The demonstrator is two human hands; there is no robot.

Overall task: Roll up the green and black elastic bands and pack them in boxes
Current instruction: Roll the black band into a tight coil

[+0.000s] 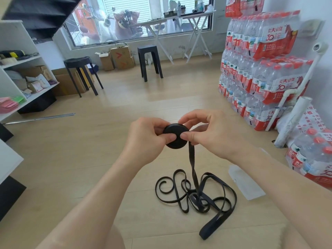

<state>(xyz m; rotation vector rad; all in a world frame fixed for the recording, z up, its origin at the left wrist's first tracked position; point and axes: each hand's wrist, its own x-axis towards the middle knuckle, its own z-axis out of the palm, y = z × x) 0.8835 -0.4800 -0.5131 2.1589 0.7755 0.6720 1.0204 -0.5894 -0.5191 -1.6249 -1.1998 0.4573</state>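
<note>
**Item: black band, part-wound**

- Roll (177, 135) – a flat black disc held in the air between both hands, face toward the camera.
- Left hand (143, 139) – grasps the roll, thumb pressed on its face and fingers behind. This probably stops the turns springing loose.
- Right hand (212, 133) – pinches the rim at the point where the strip leaves, thumb and forefinger closed on it. It is placed to feed and tension the next turn.
- Tail (197, 193) – hangs straight down from the right-hand pinch to the floor (89, 150), then lies in loose, overlapping loops below the hands. It is left slack, so it should draw up without dragging. A good length is unwound, so I judge the winding about half done.
- Green band – not identified in view.

**Containers**

- Pouch (246, 184) – clear, flat on the floor just right of the loops, below the right forearm. Contents cannot be told.
- Cartons (122, 57) – far beyond the hands by the wall, one with its flaps up. Insides not visible.
- Shelf (36, 81) – far left of the hands, holding bags and small cartons.
- Water packs (260, 69) – stacked to the right, shrink-wrapped bottles.
</note>
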